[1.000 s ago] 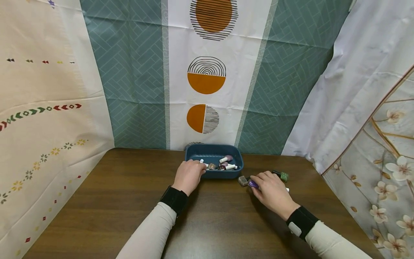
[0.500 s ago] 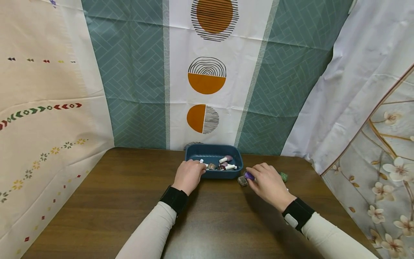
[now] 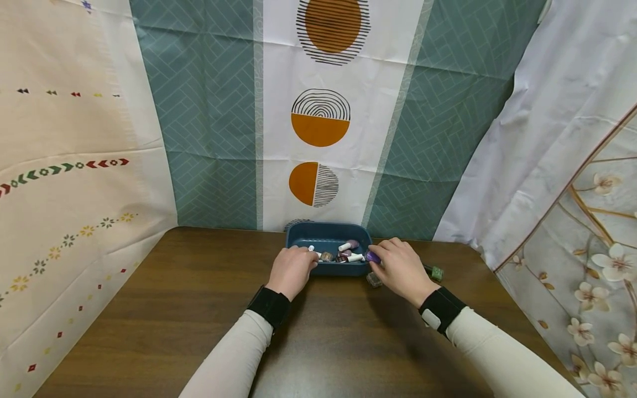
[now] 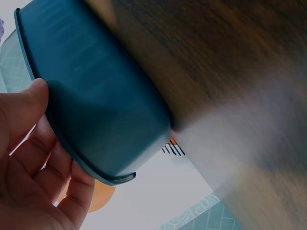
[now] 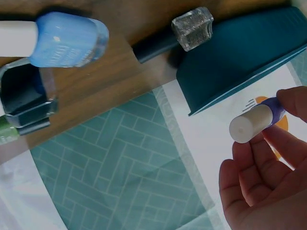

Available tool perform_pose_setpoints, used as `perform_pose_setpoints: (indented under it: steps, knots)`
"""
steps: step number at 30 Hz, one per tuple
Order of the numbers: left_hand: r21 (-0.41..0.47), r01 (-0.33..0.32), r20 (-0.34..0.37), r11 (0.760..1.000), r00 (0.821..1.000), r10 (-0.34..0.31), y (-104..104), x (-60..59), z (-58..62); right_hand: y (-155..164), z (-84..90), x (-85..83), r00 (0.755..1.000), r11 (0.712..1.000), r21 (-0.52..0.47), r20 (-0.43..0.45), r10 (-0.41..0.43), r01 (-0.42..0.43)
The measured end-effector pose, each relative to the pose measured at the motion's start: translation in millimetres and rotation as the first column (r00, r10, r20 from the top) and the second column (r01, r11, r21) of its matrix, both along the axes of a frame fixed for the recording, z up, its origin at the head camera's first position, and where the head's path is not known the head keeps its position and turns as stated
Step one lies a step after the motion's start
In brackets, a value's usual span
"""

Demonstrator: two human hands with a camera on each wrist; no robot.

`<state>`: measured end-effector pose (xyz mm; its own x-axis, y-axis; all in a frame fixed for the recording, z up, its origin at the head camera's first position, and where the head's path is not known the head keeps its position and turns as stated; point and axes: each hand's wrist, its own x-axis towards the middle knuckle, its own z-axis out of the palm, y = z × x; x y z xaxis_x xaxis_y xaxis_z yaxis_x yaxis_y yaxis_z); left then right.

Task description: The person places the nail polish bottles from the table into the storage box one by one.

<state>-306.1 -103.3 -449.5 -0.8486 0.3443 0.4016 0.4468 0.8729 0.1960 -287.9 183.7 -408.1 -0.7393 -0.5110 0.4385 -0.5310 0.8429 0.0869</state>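
Note:
A dark teal plastic bin (image 3: 340, 270) stands at the back of the table with several nail polish bottles (image 3: 326, 257) inside. My left hand (image 3: 291, 271) grips its front rim near the left corner; the left wrist view shows the thumb (image 4: 36, 93) on the bin's outer wall. By the bin's right end, my right hand (image 3: 400, 269) pinches a purple nail polish bottle (image 5: 276, 110) with a white cap, held at rim height. Below that hand, a glittery nail polish bottle (image 5: 193, 28) with a black cap lies on the table beside the bin.
Right of the bin lie a light blue nail polish bottle (image 5: 69, 40) with a white cap, a dark one (image 5: 29, 98) and a green one (image 3: 437, 273). Patterned cloth (image 3: 209, 138) hangs right behind the wooden table (image 3: 164, 309).
My right hand has lifted the purple nail polish bottle off the table and carried it left to the bin's right end. My left hand has stayed on the rim.

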Motion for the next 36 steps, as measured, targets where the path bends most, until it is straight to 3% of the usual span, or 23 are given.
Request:
perform_pose_setpoints:
  steps: [28,36]
  knots:
    - [-0.010,-0.013,-0.011,1.000,1.000,0.013,-0.8,2.4,1.4,-40.2,-6.3,-46.7,0.994,0.996,0.044,0.070,-0.082,0.079]
    - [-0.010,0.009,-0.084,1.000,0.996,-0.010,-1.9,3.0,-0.9,-47.6,-9.0,-56.3,0.991,0.993,0.064,0.092,-0.102,0.096]
